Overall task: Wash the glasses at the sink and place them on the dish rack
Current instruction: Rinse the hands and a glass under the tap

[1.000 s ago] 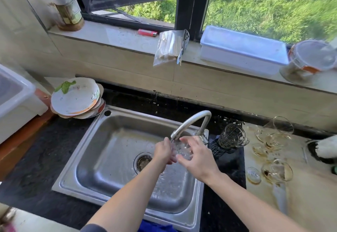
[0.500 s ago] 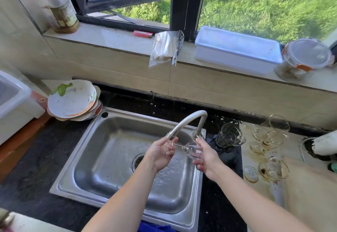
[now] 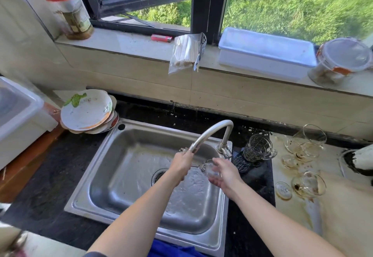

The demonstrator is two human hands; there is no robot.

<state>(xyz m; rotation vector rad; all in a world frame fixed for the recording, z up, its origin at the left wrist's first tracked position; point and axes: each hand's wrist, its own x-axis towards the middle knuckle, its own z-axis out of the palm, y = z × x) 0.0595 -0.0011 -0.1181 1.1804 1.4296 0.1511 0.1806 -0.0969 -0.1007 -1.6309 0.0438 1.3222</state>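
Glass (image 3: 210, 170) where? — Over the sink (image 3: 96, 176), sideways, just under the tap (image 3: 212, 130).
Hands? — Left hand (image 3: 181, 163) grips the stem end; right hand (image 3: 225, 175) curls round its bowl.
Anything else? — Dirty glasses (image 3: 307, 184) on the counter (image 3: 331, 216) right of the sink, plates (image 3: 86, 111) at its left.

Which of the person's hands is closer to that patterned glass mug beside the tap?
Right. The right hand cups a glass over the sink, just left of the patterned mug; the left hand is farther left, under the tip of the spout.
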